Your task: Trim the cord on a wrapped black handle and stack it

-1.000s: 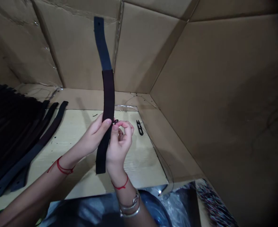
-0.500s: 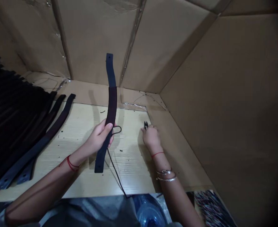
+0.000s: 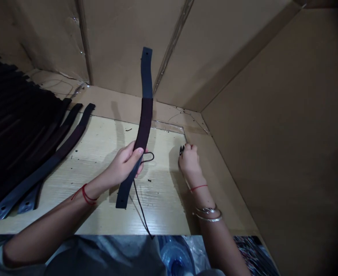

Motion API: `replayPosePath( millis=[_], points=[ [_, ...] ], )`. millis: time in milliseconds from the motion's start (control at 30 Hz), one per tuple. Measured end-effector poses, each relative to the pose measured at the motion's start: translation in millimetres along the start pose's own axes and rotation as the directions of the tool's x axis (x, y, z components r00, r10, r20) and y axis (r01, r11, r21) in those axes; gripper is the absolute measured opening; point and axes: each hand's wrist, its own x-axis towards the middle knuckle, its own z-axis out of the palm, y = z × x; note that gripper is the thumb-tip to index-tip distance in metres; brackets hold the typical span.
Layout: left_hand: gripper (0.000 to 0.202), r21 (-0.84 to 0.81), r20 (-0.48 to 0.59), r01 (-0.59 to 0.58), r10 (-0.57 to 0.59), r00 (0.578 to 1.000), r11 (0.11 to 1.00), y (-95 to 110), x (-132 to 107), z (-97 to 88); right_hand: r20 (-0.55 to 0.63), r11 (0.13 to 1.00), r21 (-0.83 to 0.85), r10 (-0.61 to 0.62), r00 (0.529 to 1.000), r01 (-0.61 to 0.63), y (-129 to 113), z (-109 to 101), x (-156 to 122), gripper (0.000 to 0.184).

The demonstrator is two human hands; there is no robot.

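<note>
The strap (image 3: 142,126), dark and long with a hole near each end, stands nearly upright at the centre of the frame. Its top end rises against the cardboard wall (image 3: 243,96) and its bottom end hangs just above the surface (image 3: 99,161). The left hand (image 3: 125,165) is clamped around the strap's lower half, thumb on the near face. A black thread (image 3: 140,207) loops out just right of that hand and trails down to the lower edge of the frame.

The right hand (image 3: 189,163), well apart from the left at centre right, rests on the surface with its fingers folded over the thread snips (image 3: 182,149), whose black tip shows at the knuckles. Whether the snips are lifted cannot be told.

More straps (image 3: 56,157) lie flat at the left, beside a dark stack (image 3: 7,126). Both wrists carry red cords, and the right also carries bangles (image 3: 207,212).
</note>
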Motion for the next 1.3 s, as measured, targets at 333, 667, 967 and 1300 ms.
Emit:
replayPosePath(
  millis=[333,667,967,1300],
  points=[
    [0.036,0.000,0.008,0.024,-0.024,1.000,1.000,-3,-1,-0.4,-0.260,0.972,-0.082,0.191,0.947,-0.219,30,-36,-17,0.031],
    [0.036,-0.018,-0.028,0.023,-0.023,0.999,1.000,-7,1,-1.1,0.013,1.000,0.020,0.002,1.000,-0.002,1,5,-10,0.033],
    [0.035,-0.097,-0.040,0.015,-0.019,0.999,0.995,-1,2,0.5,-0.012,0.896,0.432,-0.112,0.994,0.106,-16,7,-30,0.011],
    [0.036,-0.065,-0.027,0.037,-0.039,0.999,0.997,-2,0,-0.7,0.186,-0.166,0.945,-0.431,0.883,-0.281,-51,-42,-93,0.026]
  ],
)
